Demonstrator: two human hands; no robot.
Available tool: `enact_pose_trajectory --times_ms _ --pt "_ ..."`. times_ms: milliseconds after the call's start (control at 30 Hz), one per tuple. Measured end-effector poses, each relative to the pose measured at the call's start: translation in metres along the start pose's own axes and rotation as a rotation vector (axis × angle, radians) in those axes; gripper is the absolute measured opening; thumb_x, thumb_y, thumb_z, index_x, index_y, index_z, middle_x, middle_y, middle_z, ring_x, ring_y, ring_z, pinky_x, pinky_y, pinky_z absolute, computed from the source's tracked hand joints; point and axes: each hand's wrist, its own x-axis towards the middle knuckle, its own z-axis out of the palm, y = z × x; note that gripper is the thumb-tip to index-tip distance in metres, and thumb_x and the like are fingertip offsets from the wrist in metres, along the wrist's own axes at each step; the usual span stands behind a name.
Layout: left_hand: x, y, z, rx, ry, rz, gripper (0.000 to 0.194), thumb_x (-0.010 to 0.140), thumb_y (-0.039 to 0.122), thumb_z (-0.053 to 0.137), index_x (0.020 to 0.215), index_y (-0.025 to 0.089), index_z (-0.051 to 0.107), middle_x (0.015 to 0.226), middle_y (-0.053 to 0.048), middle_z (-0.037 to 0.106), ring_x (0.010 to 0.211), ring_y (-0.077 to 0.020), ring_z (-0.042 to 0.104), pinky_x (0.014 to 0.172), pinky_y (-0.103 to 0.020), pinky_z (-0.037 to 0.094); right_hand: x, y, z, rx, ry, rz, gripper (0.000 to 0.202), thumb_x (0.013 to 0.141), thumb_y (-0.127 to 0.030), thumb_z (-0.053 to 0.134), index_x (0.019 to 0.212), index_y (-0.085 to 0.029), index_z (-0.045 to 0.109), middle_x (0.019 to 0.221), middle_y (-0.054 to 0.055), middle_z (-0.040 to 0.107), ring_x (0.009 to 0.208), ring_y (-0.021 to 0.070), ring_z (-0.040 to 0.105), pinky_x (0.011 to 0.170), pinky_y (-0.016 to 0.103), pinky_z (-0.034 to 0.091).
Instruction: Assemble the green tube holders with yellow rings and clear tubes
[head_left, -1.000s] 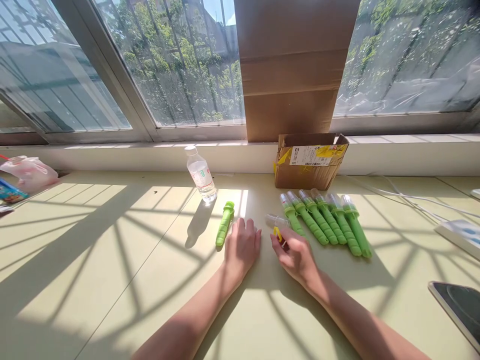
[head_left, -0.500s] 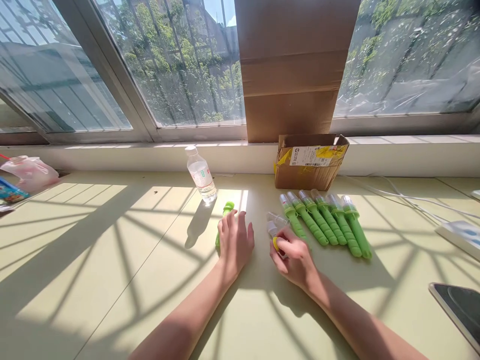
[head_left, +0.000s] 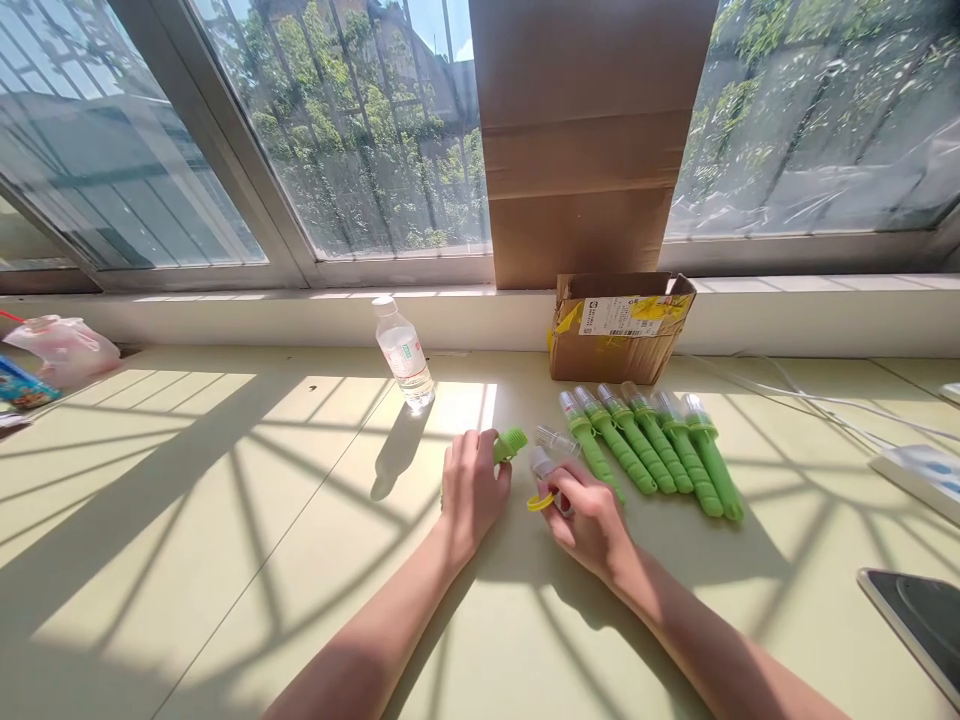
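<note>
from my end of the head feed: left hand (head_left: 474, 482) is wrapped over a green tube (head_left: 510, 443), palm down, collared end sticking out past the index-finger side toward the right hand, most of the body hidden under the fingers. right hand (head_left: 589, 505) is pinching a yellow ring (head_left: 539, 502) between thumb and fingers; ring pokes out on the left. white piece (head_left: 541, 461) shows right at those fingertips, can't tell if it's joined to the ring. hands near each other, not touching. clear plastic cylinder (head_left: 556, 441) lies on its side just beyond the right hand. right of that i get six green tubes with clear tops (head_left: 641, 445), slanted side by side, nearest one partly behind the right hand. cardboard box (head_left: 619, 350) behind them by the sill, water bottle (head_left: 406, 355) upright farther left, smartphone (head_left: 919, 625) at right edge, all on the pale table (head_left: 225, 560).
</note>
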Motion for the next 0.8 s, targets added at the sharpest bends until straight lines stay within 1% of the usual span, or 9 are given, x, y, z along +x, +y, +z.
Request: enact_pose_trajectory --times_ms 67,133,233,333,433,500,600,700,800 --pt "-0.002 0.002 0.000 -0.047 0.019 0.045 0.025 0.079 0.014 0.057 0.103 0.020 0.060 0.089 -0.008 0.064 0.085 -0.0258 0.061 0.074 -0.035 0.050 -0.001 0.003 0.001 -0.004 0.003 0.030 0.014 0.086 -0.015 0.050 0.080 -0.020 0.061 0.072 0.001 0.061 0.054 0.0123 0.051 0.053 0.024 0.039" --pt "-0.003 0.004 -0.001 -0.114 0.025 0.111 0.021 0.080 0.014 0.055 0.100 0.019 0.060 0.086 -0.007 0.064 0.082 -0.0244 0.061 0.070 -0.034 0.050 -0.002 0.006 0.002 -0.033 0.005 0.056 0.015 0.089 -0.017 0.050 0.084 -0.020 0.064 0.062 -0.001 0.059 0.050 0.0130 0.050 0.051 0.025 0.038" --pt "-0.005 0.006 -0.004 -0.214 -0.005 0.237 0.020 0.081 0.013 0.051 0.097 0.019 0.060 0.085 -0.007 0.067 0.079 -0.0227 0.062 0.068 -0.033 0.049 -0.005 0.010 0.006 -0.092 0.070 0.117 0.019 0.094 -0.024 0.049 0.093 -0.019 0.067 0.054 -0.001 0.055 0.044 0.0141 0.048 0.047 0.026 0.037" --pt "-0.006 0.008 -0.008 -0.276 -0.094 0.358 0.022 0.075 0.013 0.051 0.094 0.019 0.060 0.082 -0.006 0.068 0.075 -0.0217 0.062 0.062 -0.031 0.046 -0.006 0.013 0.008 -0.109 0.178 0.154 0.027 0.097 -0.029 0.045 0.100 -0.017 0.069 0.056 0.002 0.059 0.045 0.0159 0.050 0.047 0.028 0.039" --pt "-0.006 0.009 -0.009 -0.289 -0.174 0.437 0.023 0.068 0.013 0.052 0.090 0.019 0.060 0.077 -0.005 0.066 0.069 -0.0207 0.060 0.057 -0.029 0.041 -0.005 0.014 0.007 -0.072 0.232 0.174 0.030 0.098 -0.032 0.045 0.103 -0.015 0.070 0.068 0.006 0.068 0.052 0.0176 0.057 0.050 0.030 0.045" --pt "-0.005 0.010 -0.010 -0.282 -0.198 0.454 0.023 0.068 0.014 0.054 0.089 0.018 0.060 0.075 -0.004 0.065 0.068 -0.0206 0.059 0.057 -0.029 0.041 -0.003 0.013 0.006 -0.054 0.250 0.195 0.029 0.097 -0.035 0.047 0.098 -0.016 0.070 0.071 0.006 0.070 0.054 0.0178 0.059 0.052 0.030 0.047" --pt "-0.005 0.010 -0.010 -0.268 -0.231 0.476 0.024 0.068 0.014 0.056 0.091 0.018 0.060 0.078 -0.004 0.066 0.071 -0.0214 0.060 0.058 -0.030 0.041 0.000 0.011 0.003 -0.050 0.295 0.238 0.030 0.094 -0.041 0.051 0.082 -0.018 0.066 0.062 0.003 0.066 0.050 0.0165 0.056 0.050 0.028 0.044" --pt "-0.004 0.011 -0.011 -0.236 -0.262 0.501 0.025 0.068 0.014 0.056 0.093 0.018 0.060 0.079 -0.005 0.066 0.072 -0.0221 0.059 0.058 -0.032 0.041 0.003 0.008 0.001 -0.096 0.328 0.273 0.036 0.093 -0.043 0.052 0.064 -0.021 0.053 0.052 -0.001 0.056 0.045 0.0135 0.047 0.047 0.026 0.038" --pt "-0.003 0.012 -0.011 -0.184 -0.290 0.533 0.027 0.067 0.013 0.056 0.094 0.018 0.059 0.079 -0.004 0.065 0.073 -0.0223 0.059 0.058 -0.032 0.042 0.003 0.006 0.000 -0.133 0.344 0.267 0.040 0.092 -0.041 0.051 0.057 -0.023 0.042 0.047 -0.004 0.044 0.043 0.0112 0.036 0.045 0.025 0.032"
